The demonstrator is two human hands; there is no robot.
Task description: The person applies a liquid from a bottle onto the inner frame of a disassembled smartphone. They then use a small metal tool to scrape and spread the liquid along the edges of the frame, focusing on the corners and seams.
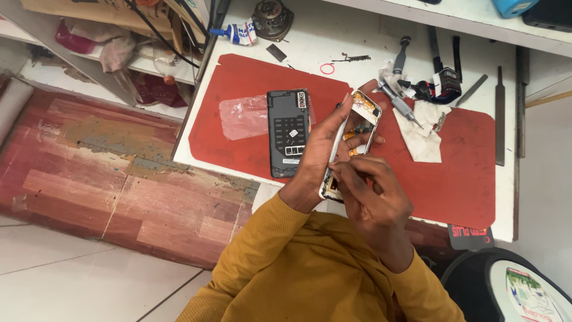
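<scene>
Opened phone (pixel 351 140) above the red mat (pixel 453 173), cradled with left hand (pixel 319 149) fingers clamped along its edge; right hand (pixel 372 194) fingertips pinched together at 6 o'clock. Best worked gently, frame steadied; back cover (pixel 288 132) at 9 o'clock.

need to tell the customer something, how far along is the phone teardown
Done: the dark back cover is off and lies on the red mat. In hand: the left hand holds the opened phone, its insides bare, while the right hand works at its lower end. Left: cover still off, screwdriver still out on the mat.
</scene>
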